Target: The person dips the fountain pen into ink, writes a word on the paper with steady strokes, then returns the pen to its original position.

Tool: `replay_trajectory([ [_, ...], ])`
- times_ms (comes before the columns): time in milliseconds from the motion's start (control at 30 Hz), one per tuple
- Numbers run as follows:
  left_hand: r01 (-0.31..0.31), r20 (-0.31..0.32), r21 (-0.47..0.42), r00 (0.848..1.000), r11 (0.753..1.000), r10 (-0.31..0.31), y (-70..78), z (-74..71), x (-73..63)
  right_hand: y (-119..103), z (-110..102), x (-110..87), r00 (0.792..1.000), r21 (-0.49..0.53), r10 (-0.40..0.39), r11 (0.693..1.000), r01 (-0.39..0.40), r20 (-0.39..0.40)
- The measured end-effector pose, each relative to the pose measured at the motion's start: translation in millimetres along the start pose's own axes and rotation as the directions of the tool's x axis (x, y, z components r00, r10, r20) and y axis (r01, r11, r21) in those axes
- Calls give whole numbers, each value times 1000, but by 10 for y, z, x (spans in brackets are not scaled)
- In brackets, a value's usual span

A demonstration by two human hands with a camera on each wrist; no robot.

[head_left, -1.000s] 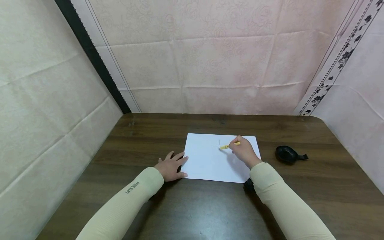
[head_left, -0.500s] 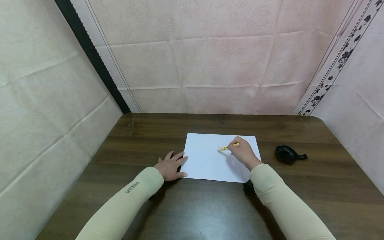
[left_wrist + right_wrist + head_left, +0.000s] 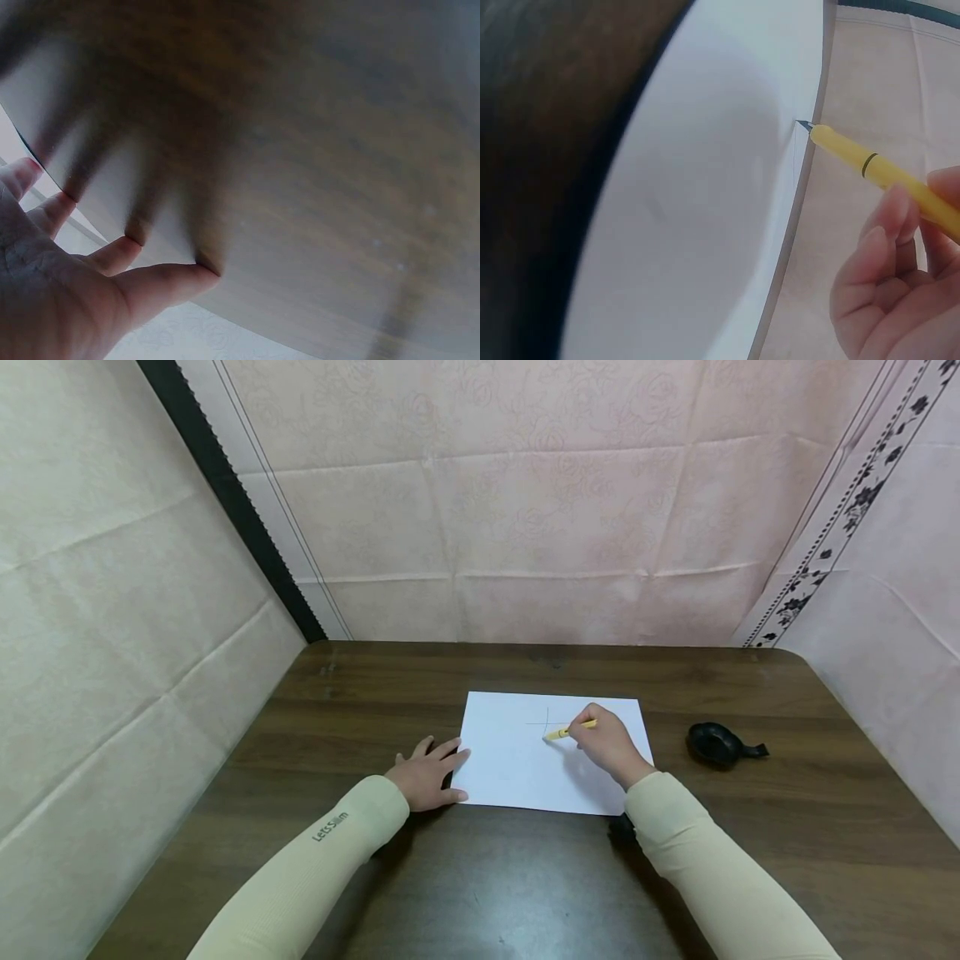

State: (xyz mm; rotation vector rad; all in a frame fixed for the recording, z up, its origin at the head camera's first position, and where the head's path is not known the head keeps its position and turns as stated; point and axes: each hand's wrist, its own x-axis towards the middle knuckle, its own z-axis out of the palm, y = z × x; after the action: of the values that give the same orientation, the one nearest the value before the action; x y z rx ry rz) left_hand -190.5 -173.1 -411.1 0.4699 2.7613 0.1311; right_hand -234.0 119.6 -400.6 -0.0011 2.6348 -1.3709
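Observation:
A white sheet of paper (image 3: 502, 768) lies on the brown wooden table, with thin crossed lines (image 3: 547, 723) in its upper middle. My right hand (image 3: 604, 743) pinches a yellow fountain pen (image 3: 558, 734) between thumb and fingers. In the right wrist view, the pen's dark nib (image 3: 804, 125) meets the paper at the end of a thin line. My left hand (image 3: 426, 777) rests with spread fingers at the sheet's left edge. In the left wrist view, its fingertips and thumb (image 3: 169, 289) press down on the table side.
A small black pan-shaped dish with a short handle (image 3: 716, 746) sits on the table (image 3: 480, 877) to the right of the paper. A black object (image 3: 622, 828) shows beneath my right wrist. Pale cloth hangs (image 3: 525, 527) behind the table and along both sides.
The pen tip has moved a short way down and slightly left over the paper, my right hand following. My left hand and the sheet have stayed in place.

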Motion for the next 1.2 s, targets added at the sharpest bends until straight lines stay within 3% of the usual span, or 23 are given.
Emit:
replay_trajectory([
  [1200,-23,-6,-17,1000,1000,23,-27,6,-11,-10,64,-133,999,-22,-41,999,41,4],
])
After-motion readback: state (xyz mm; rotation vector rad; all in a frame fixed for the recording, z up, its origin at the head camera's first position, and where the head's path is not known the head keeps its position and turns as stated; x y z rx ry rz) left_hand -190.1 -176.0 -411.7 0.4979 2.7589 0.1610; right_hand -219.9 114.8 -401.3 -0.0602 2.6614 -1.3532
